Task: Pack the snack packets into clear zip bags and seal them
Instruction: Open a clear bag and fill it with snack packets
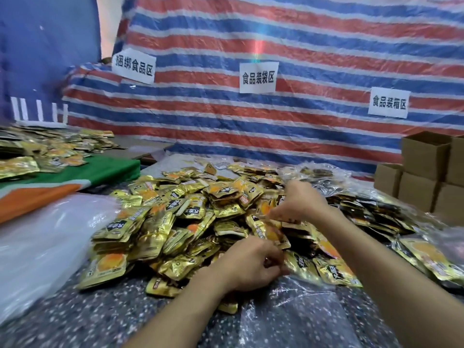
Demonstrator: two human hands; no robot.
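- Lying nearest on the speckled table (75, 322), a clear bag (296, 312) is spread flat with its far edge toward the hands, probably so packets can slide straight in. It looks unfilled, and blur hides whether its zip is open.
- The left hand (251, 264) sits just past the bag's far edge. Its fingers (273, 259) are curled tight, apparently gripping the near end of a gold packet (266, 231). Whether they also catch the bag's mouth cannot be told.
- The right hand (301, 202) reaches over from the far side, fingers (276, 217) bent down and pinching the packet's far end. The packet is thus held between both hands, likely being squared up or lifted off the heap before going into the bag.
- The pile (175, 217) of loose gold packets spreads under and to the left of the hands, within easy reach as stock.
- White plastic (37, 247) lies at the left edge beside the pile; what it is cannot be made out.
- Filled bags (364, 212) of packets lie to the right of the right hand, which suggests much packing is done while plenty remains loose.
- Boxes (424, 177) are stacked at the far right, likely for finished bags.
- A second heap (37, 151) of packets lies on a green and orange cloth (75, 172) at the far left.
- A striped tarp (276, 33) hangs behind, carrying three paper signs (257, 77).
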